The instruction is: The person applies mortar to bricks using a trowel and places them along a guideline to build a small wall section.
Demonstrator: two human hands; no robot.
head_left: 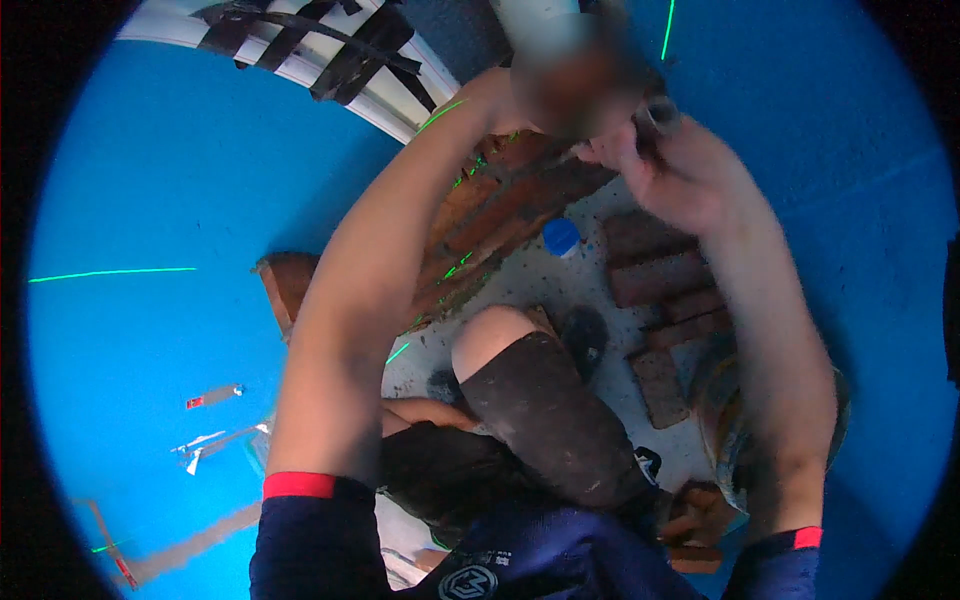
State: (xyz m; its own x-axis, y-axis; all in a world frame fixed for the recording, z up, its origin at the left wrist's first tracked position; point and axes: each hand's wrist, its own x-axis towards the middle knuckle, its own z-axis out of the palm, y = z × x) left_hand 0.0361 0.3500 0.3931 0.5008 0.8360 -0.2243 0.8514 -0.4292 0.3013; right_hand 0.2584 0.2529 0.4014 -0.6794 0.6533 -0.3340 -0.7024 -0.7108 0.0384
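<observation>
Both my arms reach up and forward over a low brick wall [520, 205] with mortar between its courses. My left hand [497, 98] is at the top of the view, its fingers lost in a blurred patch. My right hand [668, 170] is beside that patch, its fingers closed around a handle-like thing with a rounded grey end [660, 114]. The rest of that thing is hidden, so its kind does not show. Something reddish-brown, too smeared to name, lies between the two hands.
Loose bricks [658, 275] lie on the grey floor at right, near a stained bucket [722, 430] and broken brick pieces [695, 515]. A blue-topped container [562, 238] stands by the wall. A white frame with black tape [350, 50] is at upper left. Green laser lines cross the blue surface [200, 200].
</observation>
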